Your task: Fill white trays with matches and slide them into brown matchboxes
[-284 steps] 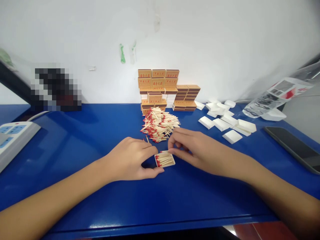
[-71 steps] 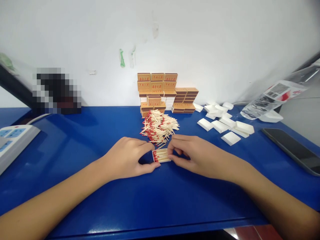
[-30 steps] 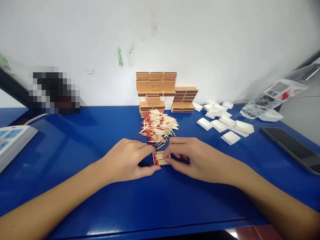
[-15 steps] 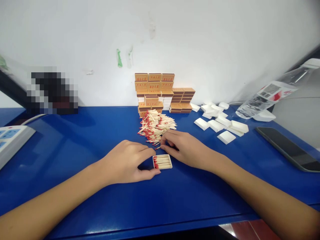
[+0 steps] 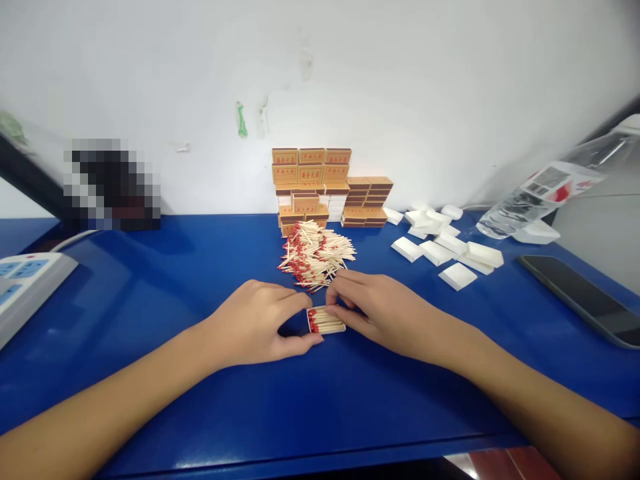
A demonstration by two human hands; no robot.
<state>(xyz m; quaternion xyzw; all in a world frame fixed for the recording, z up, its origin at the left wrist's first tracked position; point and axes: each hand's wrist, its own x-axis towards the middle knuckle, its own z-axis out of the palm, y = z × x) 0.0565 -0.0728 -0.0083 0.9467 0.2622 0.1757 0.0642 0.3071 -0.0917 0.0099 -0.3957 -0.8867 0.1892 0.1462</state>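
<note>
A small white matchbox tray (image 5: pixel 326 321), nearly full of red-tipped matches, lies on the blue table (image 5: pixel 150 293). My left hand (image 5: pixel 255 323) curls round the tray's left end, thumb and forefinger pinching it. My right hand (image 5: pixel 373 307) rests at the tray's right end with its fingers bent together over a match laid onto the tray. A loose heap of matches (image 5: pixel 315 248) lies just behind both hands.
Stacked orange matchbox sleeves (image 5: pixel 327 190) stand against the white wall. Several empty white trays (image 5: pixel 445 243) are scattered to the right. A dark phone (image 5: pixel 583 300) and a plastic bottle (image 5: pixel 545 190) lie far right; a power strip (image 5: pixel 27 283) sits at the left edge.
My right hand went back to the match heap half a second ago and has returned to the tray's right end. The left hand has stayed on the tray.
</note>
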